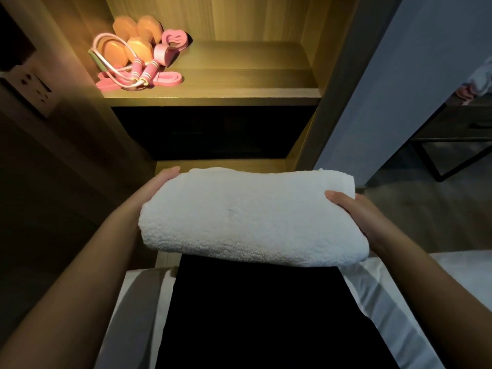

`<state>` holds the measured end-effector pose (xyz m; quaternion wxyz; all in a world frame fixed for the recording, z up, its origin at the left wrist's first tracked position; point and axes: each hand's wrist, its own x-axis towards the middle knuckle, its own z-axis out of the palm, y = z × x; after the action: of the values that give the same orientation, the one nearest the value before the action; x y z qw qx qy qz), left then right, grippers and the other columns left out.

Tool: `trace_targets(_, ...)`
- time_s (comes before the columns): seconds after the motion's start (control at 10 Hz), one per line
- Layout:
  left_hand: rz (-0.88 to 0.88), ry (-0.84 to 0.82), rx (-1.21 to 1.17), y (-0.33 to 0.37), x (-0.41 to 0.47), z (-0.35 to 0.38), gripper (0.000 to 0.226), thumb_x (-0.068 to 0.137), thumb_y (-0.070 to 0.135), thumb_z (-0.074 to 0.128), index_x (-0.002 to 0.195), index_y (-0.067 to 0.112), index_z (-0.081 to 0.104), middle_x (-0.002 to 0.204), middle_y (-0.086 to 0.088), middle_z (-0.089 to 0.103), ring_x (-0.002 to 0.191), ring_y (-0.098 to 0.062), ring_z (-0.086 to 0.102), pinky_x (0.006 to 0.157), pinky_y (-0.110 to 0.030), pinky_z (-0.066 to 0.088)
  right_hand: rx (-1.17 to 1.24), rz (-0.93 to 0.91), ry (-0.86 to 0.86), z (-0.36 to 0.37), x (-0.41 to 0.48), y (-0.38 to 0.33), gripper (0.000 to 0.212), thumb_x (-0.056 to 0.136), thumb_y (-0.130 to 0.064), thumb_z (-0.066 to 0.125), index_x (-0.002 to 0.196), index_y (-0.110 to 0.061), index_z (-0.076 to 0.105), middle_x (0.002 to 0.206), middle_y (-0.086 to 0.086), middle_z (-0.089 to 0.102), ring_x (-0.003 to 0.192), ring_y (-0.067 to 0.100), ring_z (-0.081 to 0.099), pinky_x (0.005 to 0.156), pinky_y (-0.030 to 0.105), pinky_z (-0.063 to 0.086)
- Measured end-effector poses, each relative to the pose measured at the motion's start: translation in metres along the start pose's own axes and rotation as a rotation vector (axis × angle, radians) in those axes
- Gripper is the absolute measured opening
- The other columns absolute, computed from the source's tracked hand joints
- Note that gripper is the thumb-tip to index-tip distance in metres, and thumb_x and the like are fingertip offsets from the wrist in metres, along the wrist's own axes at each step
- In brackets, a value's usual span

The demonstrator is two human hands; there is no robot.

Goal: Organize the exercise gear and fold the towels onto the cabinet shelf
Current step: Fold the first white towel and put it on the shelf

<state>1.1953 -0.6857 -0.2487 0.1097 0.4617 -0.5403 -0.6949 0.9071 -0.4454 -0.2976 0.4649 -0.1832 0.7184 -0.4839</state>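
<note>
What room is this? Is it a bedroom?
Probably a bedroom or hotel room. White bedding lies at the bottom edge, a lit wooden cabinet shelf stands ahead, and both hands hold a folded white towel.

One folded towel [253, 217], two dumbbells [133, 41], one jump rope [138, 73].
</note>
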Motion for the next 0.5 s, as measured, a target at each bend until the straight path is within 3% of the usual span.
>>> trace_targets(0.1,0.01,0.011,-0.016,-0.032,-0.007,-0.027,0.032,0.099,0.045,0.043,0.101,0.02,0.063,0.093,-0.003,0.069,0.085,-0.019,0.064,0.074,-0.034,0.045,-0.063,-0.06,0.02,-0.003,-0.012,0.004,0.04,0.077,-0.056,0.059,0.107,-0.03,0.061,0.093,-0.011,0.074,0.083,0.006,0.072,0.059,0.021,0.054)
trace_targets(0.2,0.035,-0.049,-0.038,-0.06,-0.016,-0.054,0.044,0.081,0.063,0.059,0.108,0.031,0.073,0.112,-0.002,0.072,0.103,-0.02,0.068,0.087,-0.039,0.045,-0.086,-0.108,-0.006,-0.008,-0.025,0.012,0.046,0.075,-0.053,0.059,0.113,-0.027,0.06,0.103,-0.009,0.073,0.092,0.009,0.071,0.062,0.019,0.055)
trace_targets(0.3,0.136,-0.055,0.133,-0.058,-0.022,-0.055,0.07,0.049,0.076,0.077,0.102,0.031,0.075,0.107,0.002,0.073,0.095,-0.015,0.07,0.08,-0.034,0.047,-0.085,-0.148,-0.043,-0.008,-0.035,0.017,0.045,0.075,-0.049,0.062,0.113,-0.026,0.061,0.104,-0.012,0.073,0.095,0.006,0.07,0.063,0.017,0.055)
trace_targets(0.4,0.261,-0.012,0.144,-0.053,-0.021,-0.049,0.085,0.041,0.067,0.083,0.113,0.028,0.063,0.105,0.01,0.072,0.094,-0.009,0.07,0.071,-0.024,0.052,-0.069,-0.221,0.005,-0.008,-0.043,0.025,0.048,0.073,-0.048,0.069,0.117,-0.03,0.058,0.107,-0.018,0.071,0.098,0.003,0.068,0.066,0.016,0.056)
trace_targets(0.5,0.276,-0.056,0.141,-0.054,-0.03,-0.046,0.104,0.031,0.07,0.086,0.122,0.031,0.053,0.112,0.012,0.069,0.1,-0.006,0.067,0.073,-0.022,0.054,0.002,-0.282,0.032,-0.009,-0.049,0.042,0.042,0.082,-0.04,0.073,0.121,-0.032,0.057,0.113,-0.011,0.07,0.103,0.009,0.068,0.073,0.021,0.057)
